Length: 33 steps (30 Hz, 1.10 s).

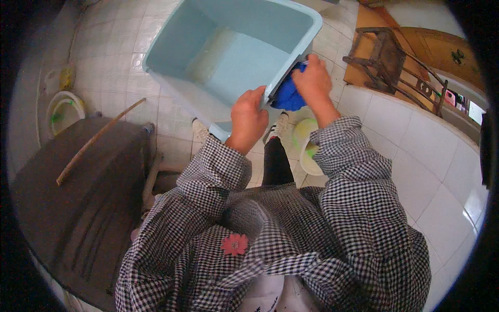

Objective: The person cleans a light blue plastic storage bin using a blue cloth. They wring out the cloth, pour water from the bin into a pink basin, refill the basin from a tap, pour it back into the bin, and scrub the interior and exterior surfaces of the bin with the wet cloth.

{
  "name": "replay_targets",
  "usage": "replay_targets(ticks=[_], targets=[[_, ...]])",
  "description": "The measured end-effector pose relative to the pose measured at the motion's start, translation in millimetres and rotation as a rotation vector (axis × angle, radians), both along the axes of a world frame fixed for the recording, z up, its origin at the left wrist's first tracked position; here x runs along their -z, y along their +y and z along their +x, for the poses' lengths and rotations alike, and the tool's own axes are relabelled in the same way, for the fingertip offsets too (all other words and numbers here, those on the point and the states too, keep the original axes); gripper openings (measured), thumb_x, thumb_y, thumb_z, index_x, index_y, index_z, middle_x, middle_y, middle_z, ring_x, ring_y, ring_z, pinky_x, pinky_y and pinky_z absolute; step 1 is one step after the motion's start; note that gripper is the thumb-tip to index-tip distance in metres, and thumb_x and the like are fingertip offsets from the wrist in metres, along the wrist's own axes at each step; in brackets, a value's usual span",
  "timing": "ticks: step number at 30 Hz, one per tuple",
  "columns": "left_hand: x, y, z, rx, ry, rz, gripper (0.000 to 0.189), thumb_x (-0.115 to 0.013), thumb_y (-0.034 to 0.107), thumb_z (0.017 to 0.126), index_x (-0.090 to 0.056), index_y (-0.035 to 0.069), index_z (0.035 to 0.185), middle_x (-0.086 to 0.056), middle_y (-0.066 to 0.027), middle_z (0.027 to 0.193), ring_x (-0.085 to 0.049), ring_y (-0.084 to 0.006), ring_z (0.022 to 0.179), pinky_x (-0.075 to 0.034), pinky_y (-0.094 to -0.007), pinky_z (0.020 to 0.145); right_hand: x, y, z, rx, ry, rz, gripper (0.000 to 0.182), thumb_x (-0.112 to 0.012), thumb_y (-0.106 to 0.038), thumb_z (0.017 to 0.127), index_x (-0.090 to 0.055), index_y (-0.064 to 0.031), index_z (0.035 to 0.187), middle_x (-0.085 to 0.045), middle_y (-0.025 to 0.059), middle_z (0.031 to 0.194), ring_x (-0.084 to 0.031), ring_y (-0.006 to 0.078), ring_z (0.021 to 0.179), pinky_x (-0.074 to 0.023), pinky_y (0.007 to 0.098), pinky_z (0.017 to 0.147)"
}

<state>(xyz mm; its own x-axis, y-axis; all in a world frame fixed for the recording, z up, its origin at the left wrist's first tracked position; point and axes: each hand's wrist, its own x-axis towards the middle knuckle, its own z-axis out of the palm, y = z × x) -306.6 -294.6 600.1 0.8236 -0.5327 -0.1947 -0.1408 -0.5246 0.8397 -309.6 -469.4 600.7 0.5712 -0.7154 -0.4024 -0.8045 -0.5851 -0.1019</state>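
A large light-blue plastic tub (249, 58) is held up in front of me, tilted so that I look into its inside. A brownish smear lies along the left part of its bottom. My left hand (249, 119) grips the near rim of the tub, with the thumb to the right. Against the outer face of its right side, my right hand (315, 84) presses a bunched blue cloth (290, 93). The fingertips are near the rim, and the cloth partly hides the tub's outer wall.
A thin wooden stick (101, 140) lies across a dark grey covered block (89, 195) on my left, near a round basin (67, 111). Pale containers (310, 160) stand on the tiled floor by my foot. Beyond the white tiled ledge (413, 136) is a wooden chair (384, 58).
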Motion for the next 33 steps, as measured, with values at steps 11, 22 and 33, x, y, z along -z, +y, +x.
replay_targets(ticks=[11, 22, 33], targets=[[-4, 4, 14, 0.044, 0.027, 0.158, 0.050, -0.055, -0.003, 0.061, -0.056, 0.004, 0.110, -0.058, -0.0180, 0.090, -0.057, -0.0370, 0.083, -0.046, -0.0400, 0.073, -42, -15, -14, -0.304, -0.230, -0.097, 0.016, -0.060, -0.026, 0.079, -0.062, -0.0180, 0.092, -0.054, 0.0074, 0.100, -0.059, 0.0293, 0.085, -0.0486, 0.0411, 0.066], [0, -6, 17, -0.060, -0.031, -0.024, 0.043, -0.050, -0.007, 0.059, -0.059, 0.003, 0.100, -0.058, -0.0181, 0.083, -0.055, -0.0368, 0.082, -0.045, -0.0435, 0.070, -14, 18, -20, -0.781, 0.003, -0.116, 0.023, -0.056, -0.008, 0.069, -0.059, 0.0065, 0.087, -0.046, 0.0141, 0.098, -0.050, 0.0321, 0.087, -0.0493, 0.0384, 0.061], [6, -8, 10, -0.014, -0.004, 0.007, 0.041, -0.053, -0.007, 0.060, -0.059, -0.002, 0.100, -0.060, -0.0213, 0.089, -0.056, -0.0372, 0.085, -0.046, -0.0424, 0.074, -24, 65, -42, -0.711, 0.047, 0.193, 0.021, -0.059, -0.010, 0.067, -0.063, 0.0048, 0.081, -0.052, 0.0235, 0.099, -0.062, 0.0312, 0.062, -0.0516, 0.0407, 0.057]])
